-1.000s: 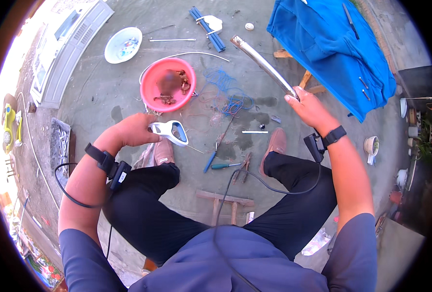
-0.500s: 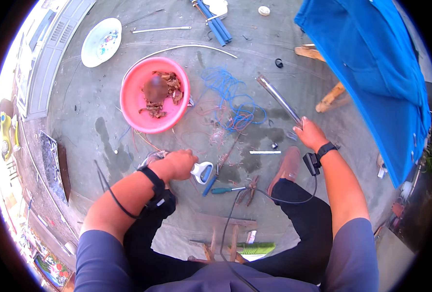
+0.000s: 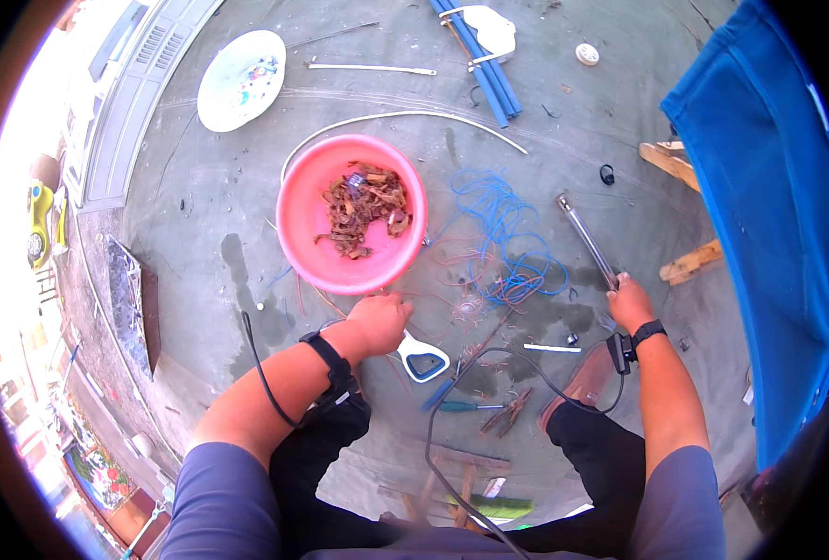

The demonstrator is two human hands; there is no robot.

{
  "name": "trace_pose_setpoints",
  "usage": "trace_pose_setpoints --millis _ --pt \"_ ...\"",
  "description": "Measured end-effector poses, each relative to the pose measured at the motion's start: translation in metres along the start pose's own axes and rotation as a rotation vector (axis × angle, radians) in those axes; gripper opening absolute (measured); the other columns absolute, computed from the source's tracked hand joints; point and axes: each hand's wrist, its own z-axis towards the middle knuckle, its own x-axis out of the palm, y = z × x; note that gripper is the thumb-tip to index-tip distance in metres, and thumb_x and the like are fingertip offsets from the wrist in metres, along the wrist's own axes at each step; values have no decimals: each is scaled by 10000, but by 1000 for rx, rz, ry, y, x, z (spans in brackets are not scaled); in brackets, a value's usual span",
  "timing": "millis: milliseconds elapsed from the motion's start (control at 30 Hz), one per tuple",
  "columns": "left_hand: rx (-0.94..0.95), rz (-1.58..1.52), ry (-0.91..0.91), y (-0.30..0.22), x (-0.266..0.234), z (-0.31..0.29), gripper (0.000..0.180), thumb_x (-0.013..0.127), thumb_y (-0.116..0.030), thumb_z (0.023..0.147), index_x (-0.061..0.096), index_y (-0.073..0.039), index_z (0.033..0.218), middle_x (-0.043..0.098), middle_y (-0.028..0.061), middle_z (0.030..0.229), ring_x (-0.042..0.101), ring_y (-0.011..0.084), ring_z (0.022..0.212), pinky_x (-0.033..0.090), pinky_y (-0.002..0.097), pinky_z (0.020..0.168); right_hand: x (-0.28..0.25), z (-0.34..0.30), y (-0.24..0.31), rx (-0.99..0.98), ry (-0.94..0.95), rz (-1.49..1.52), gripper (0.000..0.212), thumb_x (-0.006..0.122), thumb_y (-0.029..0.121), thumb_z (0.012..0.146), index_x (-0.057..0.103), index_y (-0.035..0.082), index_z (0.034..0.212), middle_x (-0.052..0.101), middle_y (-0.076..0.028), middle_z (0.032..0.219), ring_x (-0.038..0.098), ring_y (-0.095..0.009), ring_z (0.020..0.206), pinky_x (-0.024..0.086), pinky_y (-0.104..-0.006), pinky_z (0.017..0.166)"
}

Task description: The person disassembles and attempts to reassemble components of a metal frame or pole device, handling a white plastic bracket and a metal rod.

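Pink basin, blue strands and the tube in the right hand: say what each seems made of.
Basin: likely plastic, smooth, even pink, rounded rim. Strands: perhaps plastic cord or coated wire, from their loose loops; too thin to tell finish. Tube: likely polished metal, with bright streaks along its silvery side.

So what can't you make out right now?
Head view:
Near end of metal tube: hidden by right hand.
Gripped part of white tool: hidden by left hand.
Far ends of blue pipes: cut off by top edge.
Bits in white bowl: too small to identify.
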Motion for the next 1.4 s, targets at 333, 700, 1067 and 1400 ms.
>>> trace_pose_setpoints --millis 333,700,1067,1400 --pt "-557 -1314 42 34 -2 -22 548 590 -472 907 528 -19 1208 617 197 1175 666 339 935 531 429 802 -21 -16 63 -119 -198 -28 402 726 217 807 558 59 1136 572 -138 1090 583 -347 1034 492 -445 862" --pt "-819 -1736 -802 117 -25 -51 262 557 -193 944 518 -32 1147 655 78 966 641 168 695 517 282 553 -33 25 135 -427 -300 67 508 669 251 831 506 85 1282 551 -171 1209 528 -356 1158 455 -429 967" --pt "-976 -1199 -996 220 -27 -152 221 610 -158 922 558 -39 1100 614 15 758 485 75 543 360 232 458 -60 105 186 -415 -347 58 634 649 267 854 398 100 1412 511 -177 1331 482 -345 1256 415 -425 1032" --pt "-1448 -956 -906 285 22 -199 355 581 -116 920 523 60 1222 626 153 1006 628 247 894 511 341 779 -86 145 208 -291 -350 63 755 713 223 820 344 117 1470 283 -243 1502 347 -392 1367 355 -420 1099"
